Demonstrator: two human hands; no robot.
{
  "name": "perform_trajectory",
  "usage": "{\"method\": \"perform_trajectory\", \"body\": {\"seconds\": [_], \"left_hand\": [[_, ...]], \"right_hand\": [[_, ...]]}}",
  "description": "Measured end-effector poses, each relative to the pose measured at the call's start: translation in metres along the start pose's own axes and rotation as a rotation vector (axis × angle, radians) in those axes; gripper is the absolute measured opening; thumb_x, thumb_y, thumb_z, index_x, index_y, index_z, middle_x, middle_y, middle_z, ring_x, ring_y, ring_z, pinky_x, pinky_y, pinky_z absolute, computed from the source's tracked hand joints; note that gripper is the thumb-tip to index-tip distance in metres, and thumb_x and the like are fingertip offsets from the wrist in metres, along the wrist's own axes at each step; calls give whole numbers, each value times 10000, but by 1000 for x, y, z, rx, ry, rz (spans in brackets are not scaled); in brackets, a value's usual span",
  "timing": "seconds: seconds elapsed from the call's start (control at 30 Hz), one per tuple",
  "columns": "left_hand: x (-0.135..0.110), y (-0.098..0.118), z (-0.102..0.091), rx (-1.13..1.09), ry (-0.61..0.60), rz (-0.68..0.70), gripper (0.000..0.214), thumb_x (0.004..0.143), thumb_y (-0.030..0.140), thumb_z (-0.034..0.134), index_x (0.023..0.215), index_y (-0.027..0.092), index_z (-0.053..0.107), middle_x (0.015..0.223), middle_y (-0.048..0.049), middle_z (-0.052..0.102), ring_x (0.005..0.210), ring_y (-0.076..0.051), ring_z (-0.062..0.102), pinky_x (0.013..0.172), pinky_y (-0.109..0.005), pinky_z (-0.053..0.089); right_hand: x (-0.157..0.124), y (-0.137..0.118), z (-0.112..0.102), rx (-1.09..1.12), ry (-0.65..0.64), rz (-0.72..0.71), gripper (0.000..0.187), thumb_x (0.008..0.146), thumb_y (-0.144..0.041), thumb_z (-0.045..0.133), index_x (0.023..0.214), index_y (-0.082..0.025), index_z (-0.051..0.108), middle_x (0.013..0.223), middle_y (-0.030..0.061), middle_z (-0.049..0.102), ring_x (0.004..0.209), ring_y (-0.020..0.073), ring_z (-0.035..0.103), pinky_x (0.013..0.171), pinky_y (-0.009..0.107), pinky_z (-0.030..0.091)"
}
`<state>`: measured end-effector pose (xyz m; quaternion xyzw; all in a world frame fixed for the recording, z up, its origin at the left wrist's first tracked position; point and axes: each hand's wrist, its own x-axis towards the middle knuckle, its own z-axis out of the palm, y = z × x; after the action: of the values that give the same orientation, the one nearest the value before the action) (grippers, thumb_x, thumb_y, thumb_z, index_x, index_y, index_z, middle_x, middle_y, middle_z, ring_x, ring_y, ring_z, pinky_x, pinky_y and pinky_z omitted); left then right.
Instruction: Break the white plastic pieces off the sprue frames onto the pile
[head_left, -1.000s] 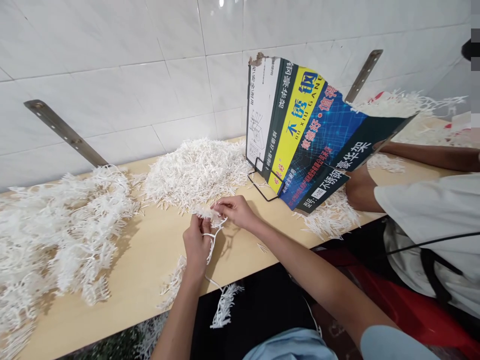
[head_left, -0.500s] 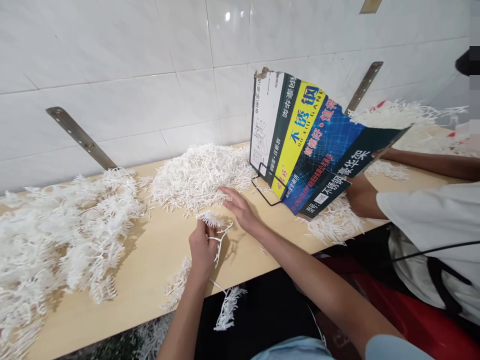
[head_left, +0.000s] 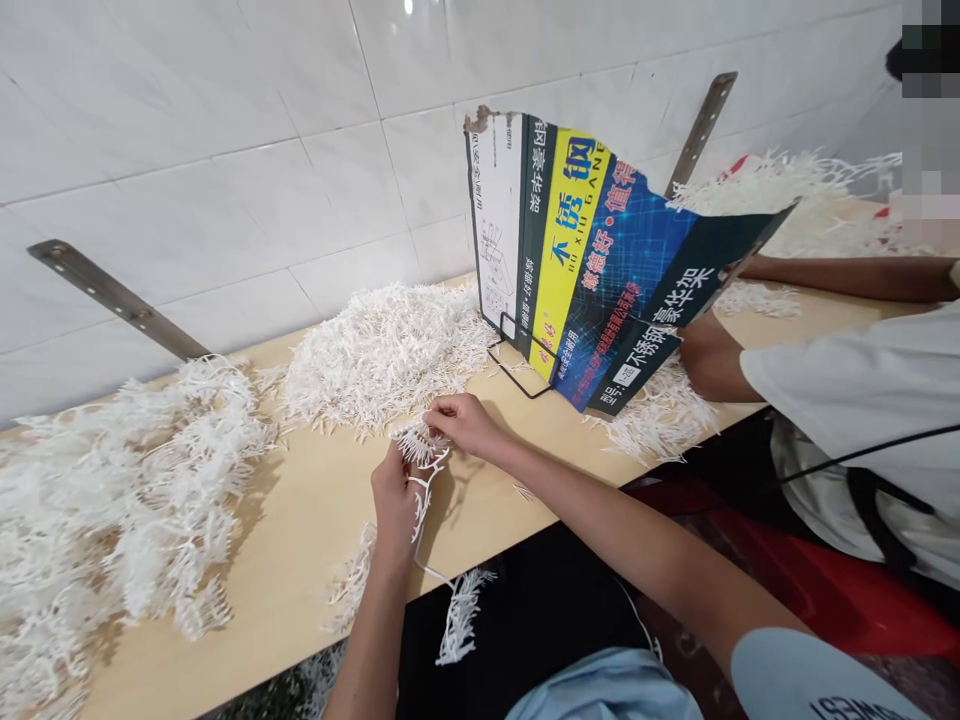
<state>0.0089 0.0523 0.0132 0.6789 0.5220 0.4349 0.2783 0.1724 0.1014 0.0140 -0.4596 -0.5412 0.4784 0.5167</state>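
Your left hand (head_left: 396,490) grips a white fringed strand (head_left: 417,445) above the surface (head_left: 307,530), probably steadying it; your right hand (head_left: 463,425) has its fingers pinched at the upper end. Loose white pile (head_left: 382,350) just beyond, handy reach. Wire stand (head_left: 531,393) likely props the cardboard (head_left: 585,270), which limits the right. Bare room left, up to the tangled heap (head_left: 142,490); strand's tail overhangs the front edge (head_left: 495,550).

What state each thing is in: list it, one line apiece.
Left hand: closed on the piece.
Right hand: pinching at the same piece.
White fringed piece: held, a tufted end hanging past the table.
Left pile: tangled, spread out.
Middle heap: loose, mounded.
Cardboard panel: on edge, torn along the top.
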Motion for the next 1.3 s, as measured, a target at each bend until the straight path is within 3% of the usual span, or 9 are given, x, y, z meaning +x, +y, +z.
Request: {"method": "perform_trajectory", "body": {"seconds": [0.17, 0.33, 0.6, 0.73, 0.87, 0.93, 1.03, 1.1, 1.3], "left_hand": [[1, 5, 1, 46, -44, 13, 75, 823, 264, 557, 792, 206, 592, 571, 48, 541, 542, -129, 450, 554, -237, 346], [-6, 1, -1, 43, -7, 41, 82, 786, 254, 594, 806, 199, 652, 612, 27, 596, 588, -145, 523, 600, -253, 404], [-7, -5, 3, -164, 168, -25, 145, 892, 333, 595, 893, 205, 664, 790, -17, 710, 735, -172, 662, 727, -283, 531], [-2, -2, 4, -189, 123, -78, 199, 919, 335, 613, 809, 188, 690, 778, -25, 727, 742, -178, 678, 720, -283, 518], [1, 6, 5, -235, 57, -122, 214, 854, 383, 729, 910, 176, 734, 831, -38, 750, 798, -210, 703, 735, -303, 529], [1, 11, 5, -240, 49, -125, 231, 883, 402, 702, 931, 178, 732, 871, -48, 756, 842, -218, 709, 786, -323, 536], [2, 12, 6, -257, 91, -162, 296, 926, 465, 652, 945, 175, 710, 887, -63, 749, 855, -223, 705, 821, -347, 542], [6, 8, 7, -273, 132, -177, 355, 928, 525, 634, 953, 176, 693, 869, -68, 739, 833, -227, 707, 823, -366, 551], [12, -4, 13, -363, 131, -262, 412, 936, 604, 600, 891, 200, 667, 792, -58, 708, 713, -213, 699, 712, -346, 562]], "right_hand": [[6, 8, -3, 127, 125, 46, 135, 740, -271, 715, 667, -170, 663, 555, -36, 581, 494, 100, 507, 477, 211, 353], [20, 12, -12, 202, 320, 72, 269, 935, -401, 508, 928, -176, 655, 691, -10, 595, 497, 87, 490, 458, 209, 370], [-31, -39, -32, -255, 196, -225, 434, 929, -270, 586, 1358, -223, 635, 1256, 102, 692, 939, 183, 643, 756, 278, 519], [-104, -60, -66, -170, -241, 258, 327, 1008, -416, 480, 1033, -194, 719, 716, 22, 675, 454, 108, 503, 453, 240, 383], [-107, -47, -80, -227, -620, 541, 317, 969, -440, 544, 1053, -184, 712, 796, 54, 732, 504, 143, 650, 459, 240, 450], [-75, -42, -75, -291, -495, 441, 335, 999, -421, 493, 1081, -171, 700, 764, 60, 726, 556, 181, 688, 532, 282, 507], [-18, -40, -60, -548, -124, -162, 109, 889, -207, 653, 939, -171, 744, 1019, 124, 757, 968, 260, 712, 907, 396, 542], [8, -38, -47, -535, -80, -388, 132, 900, -162, 633, 943, -185, 755, 1100, 120, 757, 1124, 277, 663, 1060, 449, 466], [9, -13, -11, -98, -179, -280, 308, 988, -343, 576, 1217, -185, 708, 1227, 107, 746, 1163, 250, 689, 994, 390, 513]]}}
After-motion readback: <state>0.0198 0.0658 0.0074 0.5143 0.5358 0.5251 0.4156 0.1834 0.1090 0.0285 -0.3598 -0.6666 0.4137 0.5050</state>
